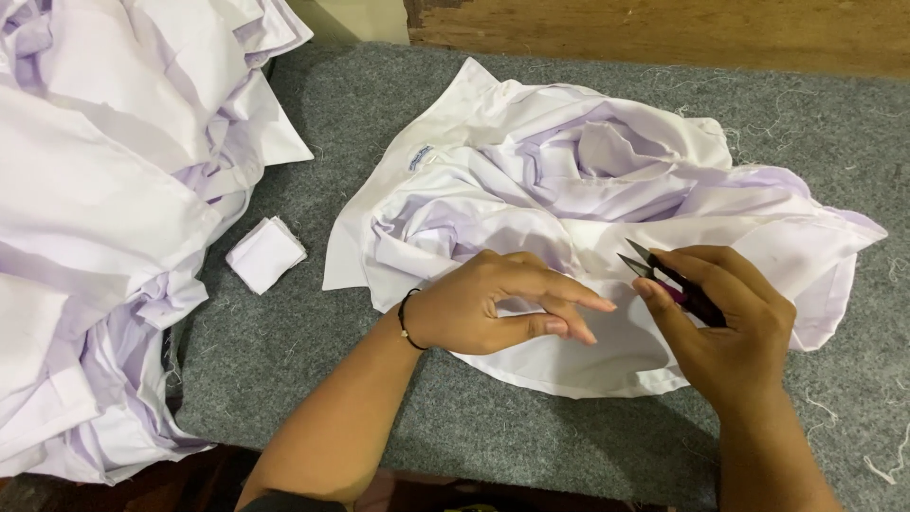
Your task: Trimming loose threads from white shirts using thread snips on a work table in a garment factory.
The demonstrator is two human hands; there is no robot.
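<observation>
On the white garment (569, 190), right hand (735, 327) holds thread snips (675, 283).

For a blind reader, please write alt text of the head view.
A person's right hand holds small thread snips over a crumpled white garment on a grey felt table, left hand resting on the cloth. A pile of white garments lies left.

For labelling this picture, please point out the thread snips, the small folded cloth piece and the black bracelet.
thread snips (675, 283), head view, on the dark handle near the blades.
small folded cloth piece (265, 253), head view, on its middle.
black bracelet (405, 320), head view, on the band at the left wrist.
</observation>
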